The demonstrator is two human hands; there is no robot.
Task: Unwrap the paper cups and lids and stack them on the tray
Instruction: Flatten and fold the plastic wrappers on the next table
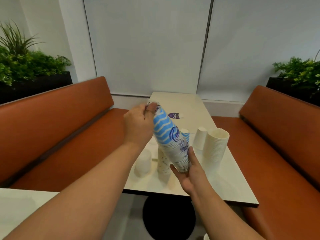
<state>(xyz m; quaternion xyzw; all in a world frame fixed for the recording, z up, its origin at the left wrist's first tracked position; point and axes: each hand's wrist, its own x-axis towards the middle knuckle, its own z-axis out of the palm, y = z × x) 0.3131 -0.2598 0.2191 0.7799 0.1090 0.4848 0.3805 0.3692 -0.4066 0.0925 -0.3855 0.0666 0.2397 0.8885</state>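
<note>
Two bare forearms reach over a glossy white rectangular table (pixel 230 177). The left hand (pixel 138 123) pinches the crinkled clear plastic at the far top end of a wrapped sleeve of cups (pixel 171 144), fingers curled tight on the twisted wrap. The sleeve is a long tapering cylinder, tilted, its top leaning left and away; blue-and-white zigzag print on the upper part, ribbed stacked white rims showing through shiny film lower down. The right hand (pixel 190 174) cradles the near bottom end from below, palm up, fingers fairly straight and resting against the wrap, thumb up the right side.

The sleeve is held in the air above the table, not touching it. On the table behind: a tall unwrapped stack of plain white paper cups (pixel 216 146), mouth up, right of centre; a single upside-down cup (pixel 200 137) just left of it; another ribbed stack (pixel 163 163) standing behind the sleeve; a blurry white squat stack (pixel 143 163) on the left. A purple round sticker (pixel 174 116) lies farther back. Smooth orange-brown leather benches (pixel 60 122) flank both sides.
</note>
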